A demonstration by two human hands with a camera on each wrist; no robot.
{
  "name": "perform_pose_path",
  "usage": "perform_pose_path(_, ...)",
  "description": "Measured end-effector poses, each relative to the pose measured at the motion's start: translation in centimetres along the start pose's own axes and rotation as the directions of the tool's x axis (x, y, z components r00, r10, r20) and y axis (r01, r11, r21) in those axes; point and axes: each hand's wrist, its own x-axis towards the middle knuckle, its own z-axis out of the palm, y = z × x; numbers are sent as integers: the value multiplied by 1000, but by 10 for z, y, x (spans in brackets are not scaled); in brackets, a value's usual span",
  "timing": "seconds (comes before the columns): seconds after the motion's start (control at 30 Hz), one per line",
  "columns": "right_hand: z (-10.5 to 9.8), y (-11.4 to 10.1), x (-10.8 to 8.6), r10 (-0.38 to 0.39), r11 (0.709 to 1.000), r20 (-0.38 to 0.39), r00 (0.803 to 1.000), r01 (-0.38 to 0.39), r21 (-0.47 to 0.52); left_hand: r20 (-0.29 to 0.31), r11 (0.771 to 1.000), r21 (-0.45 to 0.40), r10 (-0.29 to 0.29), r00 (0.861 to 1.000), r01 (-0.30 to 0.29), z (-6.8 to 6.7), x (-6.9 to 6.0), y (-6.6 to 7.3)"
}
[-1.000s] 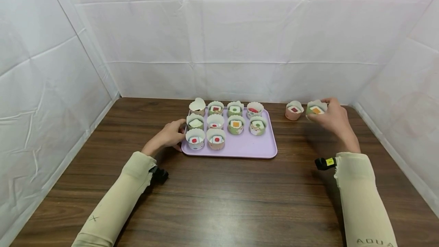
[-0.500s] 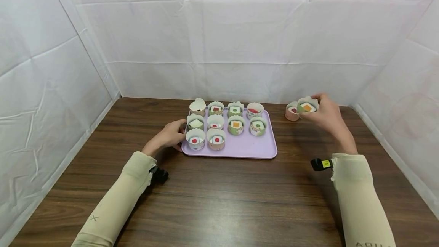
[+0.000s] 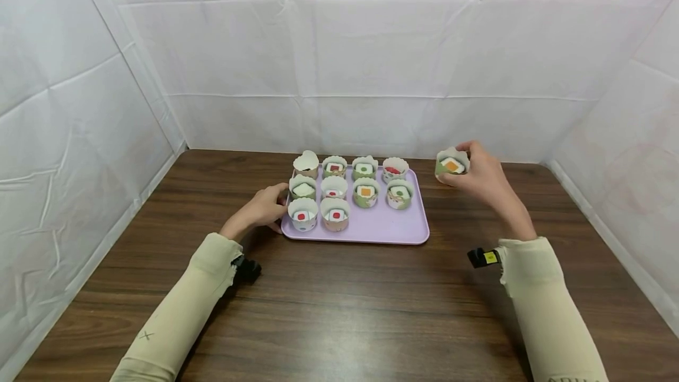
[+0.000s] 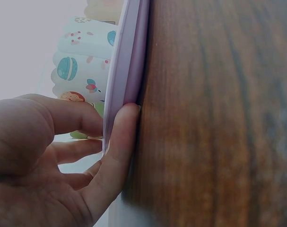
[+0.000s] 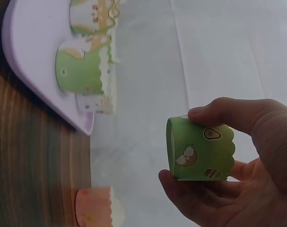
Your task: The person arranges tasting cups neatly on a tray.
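Observation:
My right hand (image 3: 485, 175) grips a green paper baking cup (image 5: 200, 150) between thumb and fingers. In the head view this cup shows a white piece with an orange square inside, and it is held above the table right of the tray. A pink paper cup (image 5: 94, 207) stands on the table, visible in the right wrist view but hidden behind the held cup in the head view. My left hand (image 3: 261, 207) pinches the left edge of the lilac tray (image 3: 384, 229). In the left wrist view, its fingers lie on both sides of the tray rim (image 4: 126, 61).
Several paper cups stand on the tray in rows, among them a white cup (image 3: 303, 221) and a pinkish one (image 3: 335, 223) at the front. White cloth walls (image 3: 371, 58) enclose the brown wooden table (image 3: 339, 305) at the back and sides.
My right hand has lifted the green cup from the table and carried it left, passing in front of the pink cup. The left hand and the tray stay put.

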Motion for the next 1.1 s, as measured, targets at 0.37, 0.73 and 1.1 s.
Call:
perform_pose_path(0.37, 20, -21, -1, -56, 998, 25, 998, 56, -7, 3, 1000, -5, 4, 1000, -4, 1, 1, 0)
perform_pose_path(0.73, 44, -37, -3, -167, 986, 64, 984, 168, -2, 2, 1000, -13, 5, 1000, -4, 0, -1, -1)
perform_pose_path(1.1, 65, -52, -5, -237, 971, 116, 965, 237, 14, -2, 1000, -12, 6, 1000, -6, 1, 0, -1)
